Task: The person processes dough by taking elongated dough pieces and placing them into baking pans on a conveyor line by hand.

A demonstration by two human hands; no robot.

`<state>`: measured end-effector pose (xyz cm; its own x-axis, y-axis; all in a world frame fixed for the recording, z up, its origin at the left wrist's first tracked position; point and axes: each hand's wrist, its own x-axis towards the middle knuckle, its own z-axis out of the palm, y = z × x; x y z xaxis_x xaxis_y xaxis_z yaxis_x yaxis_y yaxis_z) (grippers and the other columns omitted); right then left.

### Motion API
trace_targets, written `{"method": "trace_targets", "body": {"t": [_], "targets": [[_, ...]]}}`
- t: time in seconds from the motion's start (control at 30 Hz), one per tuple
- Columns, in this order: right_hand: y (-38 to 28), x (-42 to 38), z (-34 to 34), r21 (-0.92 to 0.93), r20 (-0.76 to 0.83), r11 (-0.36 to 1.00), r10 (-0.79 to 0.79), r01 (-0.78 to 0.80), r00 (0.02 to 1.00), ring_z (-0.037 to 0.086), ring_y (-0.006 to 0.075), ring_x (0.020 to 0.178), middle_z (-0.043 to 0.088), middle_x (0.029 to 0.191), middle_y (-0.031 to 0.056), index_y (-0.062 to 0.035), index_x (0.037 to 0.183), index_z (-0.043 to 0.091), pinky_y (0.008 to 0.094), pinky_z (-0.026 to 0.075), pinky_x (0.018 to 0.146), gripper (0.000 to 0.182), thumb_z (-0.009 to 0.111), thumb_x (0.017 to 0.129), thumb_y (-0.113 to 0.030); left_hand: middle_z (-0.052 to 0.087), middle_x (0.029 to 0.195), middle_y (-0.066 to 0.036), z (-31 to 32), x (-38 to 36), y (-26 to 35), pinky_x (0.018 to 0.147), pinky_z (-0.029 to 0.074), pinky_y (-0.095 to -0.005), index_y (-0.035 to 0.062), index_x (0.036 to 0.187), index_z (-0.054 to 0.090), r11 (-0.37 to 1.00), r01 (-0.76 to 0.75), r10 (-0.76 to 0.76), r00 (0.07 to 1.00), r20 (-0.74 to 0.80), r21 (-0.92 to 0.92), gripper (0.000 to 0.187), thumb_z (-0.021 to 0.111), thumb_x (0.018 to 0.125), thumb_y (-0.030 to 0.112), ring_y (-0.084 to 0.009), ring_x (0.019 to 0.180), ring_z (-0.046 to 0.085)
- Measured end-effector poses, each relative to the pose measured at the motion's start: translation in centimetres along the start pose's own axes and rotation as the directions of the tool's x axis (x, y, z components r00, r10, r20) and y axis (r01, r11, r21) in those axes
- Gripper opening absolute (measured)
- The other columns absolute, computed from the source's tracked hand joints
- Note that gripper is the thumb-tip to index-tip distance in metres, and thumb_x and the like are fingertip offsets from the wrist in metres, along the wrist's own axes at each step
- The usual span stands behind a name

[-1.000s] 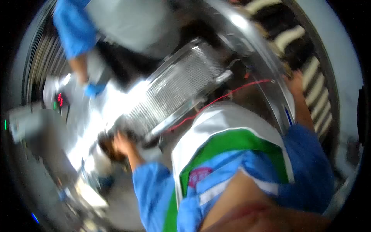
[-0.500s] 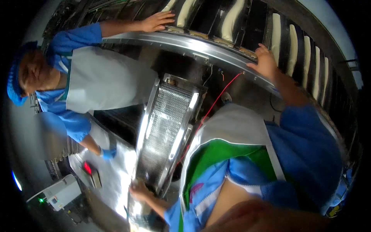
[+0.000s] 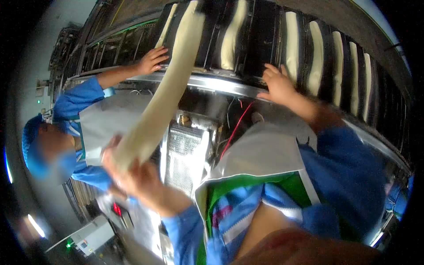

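Note:
My left hand (image 3: 139, 179) is closed around the near end of a long, pale dough strip (image 3: 163, 106), its fingers blurred by motion. The strip stretches up and away, its far end overlapping the dark trays (image 3: 260, 39). At the metal front edge of those trays, my right hand (image 3: 280, 86) rests with fingers apart and thumb out, close to a dough strip (image 3: 292, 44) lying in its slot. Another dough strip (image 3: 233, 37) lies to the left of that hand.
A co-worker in a blue cap stands at left, one hand (image 3: 152, 61) on the tray edge. Below the trays slopes a metal mesh conveyor (image 3: 183, 148). A red cable (image 3: 237, 128) hangs beside it. A grey control box (image 3: 95, 234) stands lower left.
My left hand has risen from the conveyor's lower end and now holds a dough strip stretched toward the trays. The view has shifted; my right hand stays at the tray edge.

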<state>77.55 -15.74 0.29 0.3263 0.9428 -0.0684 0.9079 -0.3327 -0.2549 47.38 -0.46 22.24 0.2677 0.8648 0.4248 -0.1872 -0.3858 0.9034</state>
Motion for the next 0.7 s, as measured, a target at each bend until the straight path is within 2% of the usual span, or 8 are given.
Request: {"method": "trace_targets", "body": {"t": [0.07, 0.13, 0.17, 0.23, 0.3, 0.43, 0.57, 0.7], "targets": [[1.4, 0.3, 0.3, 0.016, -0.030, 0.999, -0.042, 0.042, 0.999, 0.031, 0.0275, 0.126, 0.050, 0.112, 0.0127, 0.0014, 0.100, 0.056, 0.0592, 0.026, 0.098, 0.059, 0.070, 0.066, -0.045, 0.051, 0.105, -0.012, 6.6, 1.4, -4.1, 0.086, 0.045, -0.0352, 0.0056, 0.113, 0.045, 0.978, 0.207, -0.202, 0.974, 0.097, -0.037, 0.049, 0.069, 0.070, 0.012, -0.0242, 0.099, 0.053], [2.2, 0.5, 0.2, 0.037, -0.047, 0.997, -0.070, 0.072, 0.996, 0.033, 0.0280, 0.125, 0.050, 0.110, 0.0131, 0.0021, 0.098, 0.055, 0.0587, 0.026, 0.099, 0.058, 0.071, 0.065, -0.043, 0.052, 0.100, -0.007, 12.7, 2.3, -8.7, 0.077, 0.046, -0.0289, 0.0068, 0.109, 0.046, 0.967, 0.248, -0.205, 0.885, 0.418, -0.050, 0.043, 0.070, 0.072, 0.008, -0.0168, 0.091, 0.052], [2.8, 0.7, 0.3, 0.040, -0.043, 0.997, -0.064, 0.065, 0.997, 0.033, 0.0280, 0.125, 0.050, 0.110, 0.0131, 0.0021, 0.098, 0.055, 0.0587, 0.026, 0.099, 0.058, 0.071, 0.065, -0.043, 0.053, 0.099, -0.005, 15.5, 2.2, -11.0, 0.075, 0.046, -0.0265, 0.0065, 0.105, 0.049, 0.956, 0.184, -0.271, 0.856, 0.441, 0.230, 0.038, 0.070, 0.073, 0.006, -0.0161, 0.090, 0.053], [3.9, 1.1, 0.3, 0.099, 0.004, 0.992, -0.076, 0.076, 0.997, 0.032, 0.0284, 0.125, 0.049, 0.111, 0.0133, 0.0021, 0.097, 0.055, 0.0596, 0.024, 0.100, 0.058, 0.071, 0.065, -0.043, 0.056, 0.096, -0.010, 19.2, 0.9, -16.3, 0.075, 0.047, -0.0291, 0.0039, 0.100, 0.053, 0.914, 0.056, -0.311, 0.733, 0.605, 0.402, 0.035, 0.072, 0.070, 0.006, -0.0211, 0.088, 0.056], [4.6, 1.4, -0.4, 0.082, 0.058, 0.992, -0.098, 0.093, 0.993, 0.031, 0.0265, 0.127, 0.048, 0.117, 0.0133, 0.0016, 0.103, 0.056, 0.0637, 0.023, 0.098, 0.060, 0.067, 0.068, -0.045, 0.057, 0.098, -0.016, 21.7, 0.0, -18.8, 0.076, 0.048, -0.0335, 0.0028, 0.096, 0.056, 0.795, -0.388, -0.120, 0.653, 0.748, 0.467, 0.036, 0.073, 0.064, 0.005, -0.0288, 0.090, 0.057], [5.4, 1.4, 0.0, 0.060, 0.058, 0.992, -0.113, 0.109, 0.992, 0.030, 0.0255, 0.128, 0.047, 0.120, 0.0124, 0.0005, 0.105, 0.055, 0.0645, 0.022, 0.098, 0.059, 0.066, 0.069, -0.045, 0.058, 0.101, -0.012, 23.6, -1.6, -21.8, 0.079, 0.046, -0.0376, 0.0072, 0.092, 0.064, 0.730, -0.431, -0.259, 0.543, 0.799, 0.530, 0.024, 0.066, 0.068, 0.008, -0.0308, 0.092, 0.056], [5.3, 1.1, -0.6, 0.165, -0.029, 0.978, -0.123, 0.126, 0.992, 0.031, 0.0248, 0.127, 0.048, 0.116, 0.0105, -0.0016, 0.100, 0.057, 0.0623, 0.021, 0.099, 0.049, 0.072, 0.066, -0.033, 0.058, 0.102, -0.010, 21.1, -2.7, -20.7, 0.082, 0.046, -0.0377, 0.0102, 0.090, 0.066, 0.674, -0.453, -0.273, 0.582, 0.766, 0.584, 0.021, 0.063, 0.070, 0.007, -0.0290, 0.095, 0.055], [4.6, 0.6, 0.3, 0.243, -0.108, 0.953, -0.159, 0.181, 0.981, 0.031, 0.0253, 0.127, 0.047, 0.118, 0.0104, -0.0016, 0.100, 0.057, 0.0615, 0.020, 0.100, 0.047, 0.071, 0.067, -0.031, 0.060, 0.099, -0.010, 11.8, -5.9, -19.7, 0.083, 0.045, -0.0383, 0.0110, 0.091, 0.064, 0.603, -0.392, -0.235, 0.745, 0.624, 0.695, 0.020, 0.063, 0.071, 0.008, -0.0295, 0.096, 0.055]]}}
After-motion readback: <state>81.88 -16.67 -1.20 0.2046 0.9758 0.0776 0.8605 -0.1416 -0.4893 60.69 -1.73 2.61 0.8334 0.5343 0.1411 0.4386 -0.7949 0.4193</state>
